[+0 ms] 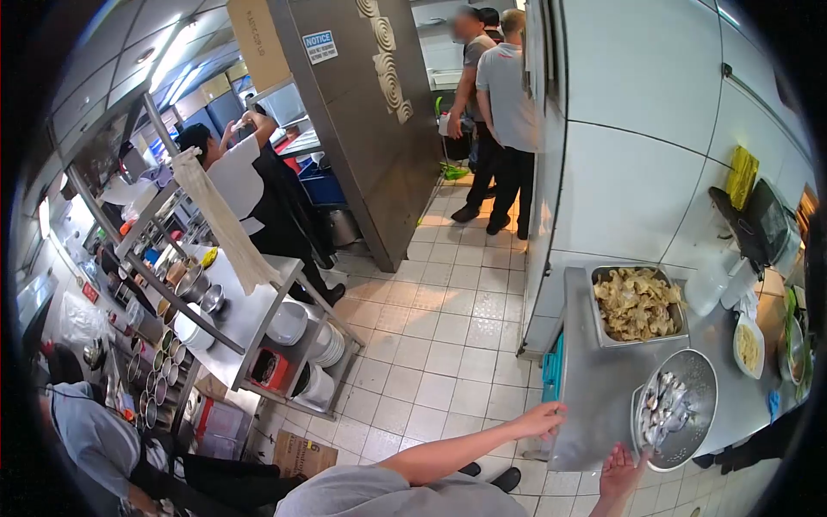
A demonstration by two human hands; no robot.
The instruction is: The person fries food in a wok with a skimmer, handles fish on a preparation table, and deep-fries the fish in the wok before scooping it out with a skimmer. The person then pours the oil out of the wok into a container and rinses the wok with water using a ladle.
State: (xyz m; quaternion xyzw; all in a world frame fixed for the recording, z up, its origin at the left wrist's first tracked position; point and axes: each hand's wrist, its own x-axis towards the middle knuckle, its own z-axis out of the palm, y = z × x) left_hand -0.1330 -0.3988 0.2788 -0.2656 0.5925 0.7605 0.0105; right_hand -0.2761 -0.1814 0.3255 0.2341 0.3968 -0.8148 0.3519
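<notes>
A metal colander (pixel 699 379) with small silvery pieces of food (pixel 668 409), which look like fish, rests near the front edge of the steel counter (pixel 594 405). My right hand (pixel 622 472) is beside the colander's near left side, palm up, fingers apart and holding nothing, fingertips close to its rim. Off the counter's left edge, my left hand (pixel 541 420) reaches out over the floor with loosely bent fingers and nothing visible in them. Behind the colander sits a rectangular steel pan (pixel 639 342) heaped with yellow-brown food pieces (pixel 639 302).
Farther right on the counter are a white dish of noodle-like food (pixel 748 346) and a white container (pixel 706 289). Tiled floor (pixel 439 353) lies ahead. Left stands a steel shelf table (pixel 250 345) with bowls. Several people (pixel 508 95) stand in the kitchen.
</notes>
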